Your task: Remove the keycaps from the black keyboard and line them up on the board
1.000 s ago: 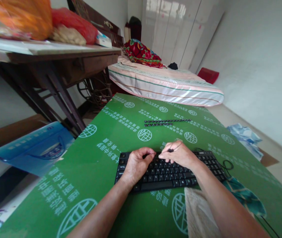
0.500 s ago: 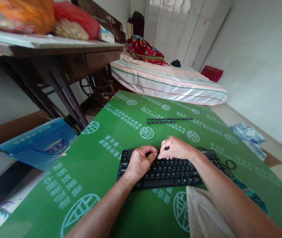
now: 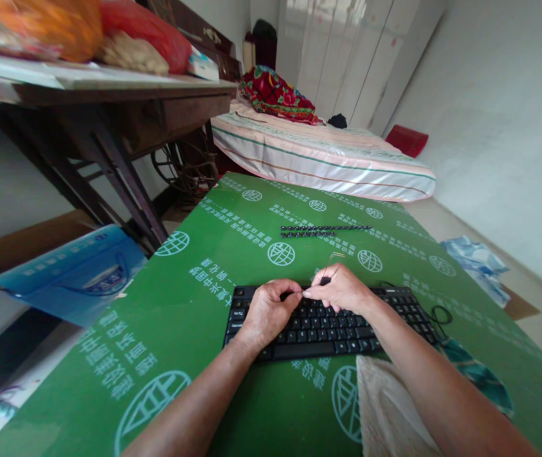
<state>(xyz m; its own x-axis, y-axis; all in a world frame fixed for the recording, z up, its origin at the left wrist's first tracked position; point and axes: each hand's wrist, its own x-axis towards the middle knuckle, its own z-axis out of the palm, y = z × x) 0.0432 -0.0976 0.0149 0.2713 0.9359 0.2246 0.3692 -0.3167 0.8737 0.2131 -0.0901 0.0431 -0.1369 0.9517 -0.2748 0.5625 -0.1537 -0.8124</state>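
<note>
A black keyboard (image 3: 313, 334) lies on the green tabletop, partly hidden under both my hands. My left hand (image 3: 271, 311) is closed in a pinch above its left half; whatever sits between the fingertips is too small to make out. Fingertips nearly touching those of the left, my right hand (image 3: 340, 289) is closed around a wire keycap puller (image 3: 326, 280), whose black grip shows and whose thin bent wires point up and away. Farther back on the table lie two rows of small black keycaps (image 3: 325, 228), the rear row longer.
The green table (image 3: 195, 330) has printed globes and writing. A pale cloth (image 3: 389, 406) and a dark green patterned cloth (image 3: 478, 371) lie under my right forearm. The keyboard's cable (image 3: 442, 314) coils at the right. Beyond stand a bed (image 3: 323, 158) and an old sewing table (image 3: 180, 95).
My right hand has turned and shifted slightly up and right, so the puller's wires stand higher. The left hand keeps its pinch in nearly the same place.
</note>
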